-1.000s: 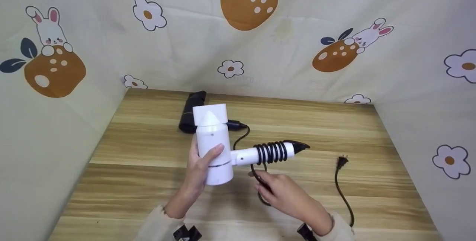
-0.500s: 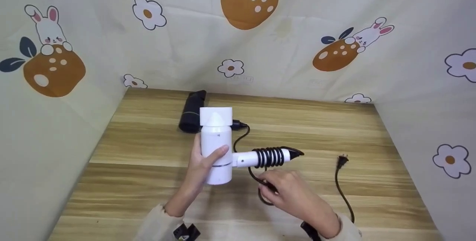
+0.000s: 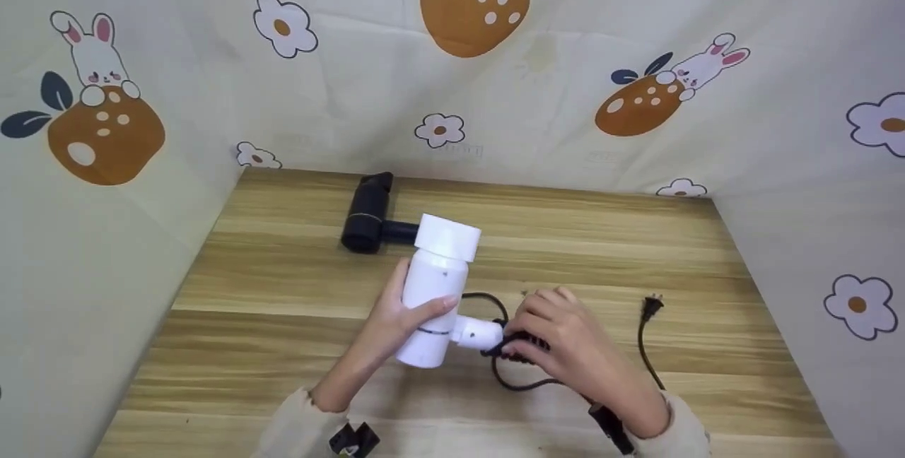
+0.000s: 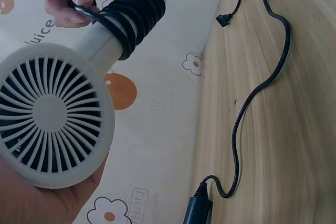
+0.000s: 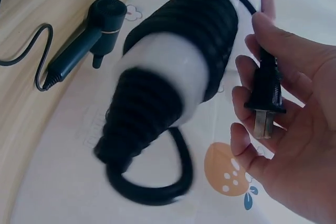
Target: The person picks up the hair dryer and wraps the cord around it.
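Observation:
My left hand grips the body of a white hair dryer, thumb across its front. The dryer is held above the table, its wide flat nozzle pointing away from me. In the left wrist view its round grille faces the camera. A black cord winds in several turns around the handle. My right hand is at the handle, covering much of the coil in the head view. In the right wrist view its fingers hold the cord's plug, metal prongs showing, beside the coil.
A black hair dryer lies at the back left of the wooden table. Its cord runs across the tabletop, and a two-prong plug lies at the right. Patterned cloth hangs around the back and sides.
The white hair dryer has moved right and slightly toward me, and its nozzle has tilted right. My right hand has risen from under the handle to beside the coil, with the cord end.

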`<state>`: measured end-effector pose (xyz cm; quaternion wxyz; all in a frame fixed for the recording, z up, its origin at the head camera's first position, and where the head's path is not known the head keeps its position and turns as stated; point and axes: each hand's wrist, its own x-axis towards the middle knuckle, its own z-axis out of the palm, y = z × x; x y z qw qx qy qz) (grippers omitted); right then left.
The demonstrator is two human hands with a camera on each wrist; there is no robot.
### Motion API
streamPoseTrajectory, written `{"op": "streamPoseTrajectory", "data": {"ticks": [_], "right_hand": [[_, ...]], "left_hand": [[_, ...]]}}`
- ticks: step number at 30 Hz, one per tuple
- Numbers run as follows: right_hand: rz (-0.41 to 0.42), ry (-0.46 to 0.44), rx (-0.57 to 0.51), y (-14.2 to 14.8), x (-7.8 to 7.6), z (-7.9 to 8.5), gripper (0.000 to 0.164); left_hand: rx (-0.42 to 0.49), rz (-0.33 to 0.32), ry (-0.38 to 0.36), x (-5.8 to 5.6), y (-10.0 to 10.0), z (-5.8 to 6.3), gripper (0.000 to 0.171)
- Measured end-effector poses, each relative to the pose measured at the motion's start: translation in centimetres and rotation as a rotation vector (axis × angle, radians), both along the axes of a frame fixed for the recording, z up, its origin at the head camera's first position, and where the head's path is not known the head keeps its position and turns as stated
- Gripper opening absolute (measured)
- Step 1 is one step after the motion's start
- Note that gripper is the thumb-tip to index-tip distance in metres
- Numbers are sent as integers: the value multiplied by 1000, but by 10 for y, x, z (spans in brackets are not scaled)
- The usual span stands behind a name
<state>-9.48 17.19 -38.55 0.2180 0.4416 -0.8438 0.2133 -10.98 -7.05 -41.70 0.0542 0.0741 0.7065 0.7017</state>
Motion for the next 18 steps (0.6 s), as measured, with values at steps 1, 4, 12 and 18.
{"op": "streamPoseTrajectory", "data": {"ticks": [1, 4, 12, 18], "right_hand": [[16, -15, -4, 1, -2, 0, 16], [75, -112, -17, 6, -7, -1, 19], [255, -499, -138, 11, -16, -7, 15], [384, -896, -324, 15, -19, -16, 15]], "left_hand": [[-4, -10, 3, 0, 0, 0, 63], [-15, -50, 1, 0, -1, 2, 63], [-1, -185, -8, -3, -3, 5, 63], [71, -251, 30, -2, -7, 4, 69]]}}
